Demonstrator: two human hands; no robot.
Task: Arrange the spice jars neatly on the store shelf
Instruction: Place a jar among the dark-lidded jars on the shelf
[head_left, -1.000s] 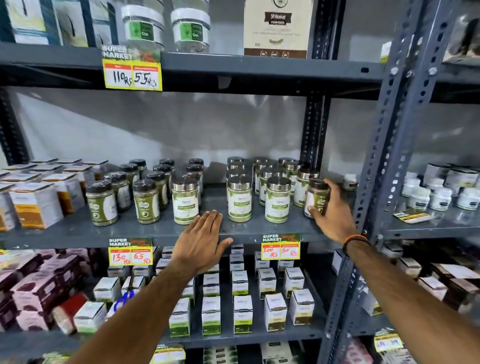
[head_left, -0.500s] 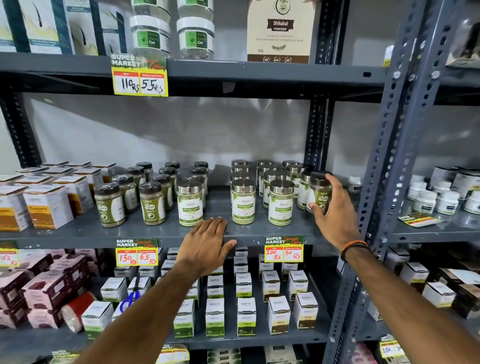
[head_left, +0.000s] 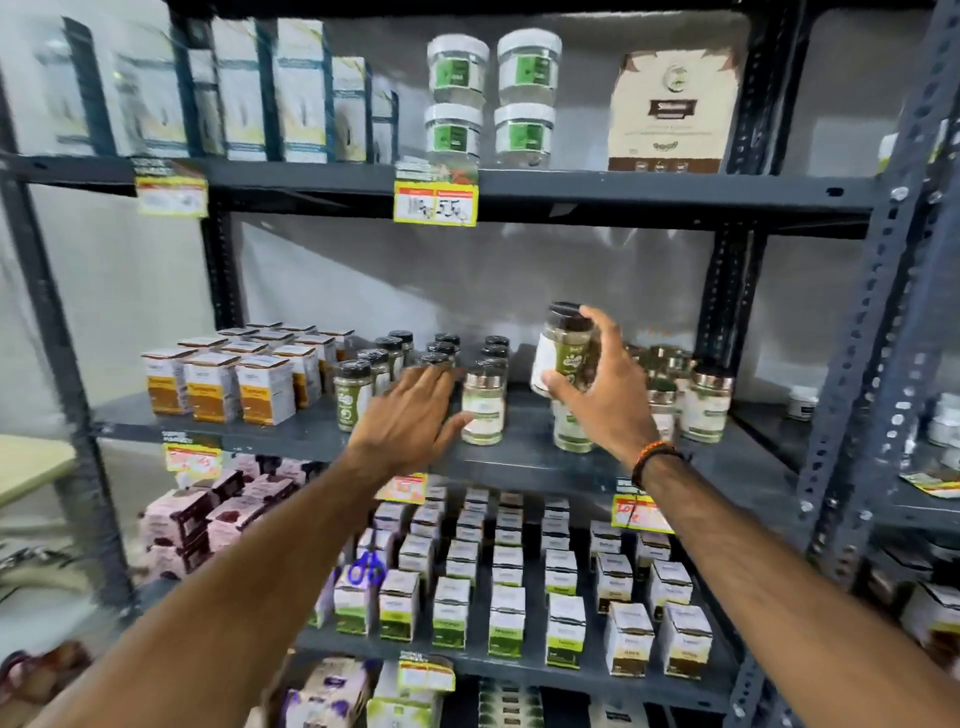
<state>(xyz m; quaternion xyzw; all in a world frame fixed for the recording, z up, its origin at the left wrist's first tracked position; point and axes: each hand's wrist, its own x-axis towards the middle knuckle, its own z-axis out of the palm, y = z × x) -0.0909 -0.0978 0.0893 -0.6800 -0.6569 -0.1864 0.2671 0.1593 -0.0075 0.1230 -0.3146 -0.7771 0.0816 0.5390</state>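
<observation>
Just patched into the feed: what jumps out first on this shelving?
The right hand holds a dark-lidded spice jar with a green-and-white label lifted above the grey metal middle shelf. The left hand spreads open in front of the jar rows. Small blue-handled scissors lie among white-and-green boxes one shelf below.

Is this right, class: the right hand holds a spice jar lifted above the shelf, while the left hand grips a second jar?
Not quite. In the head view the left hand is open and grips nothing. The right hand does hold a jar above the shelf.
</observation>
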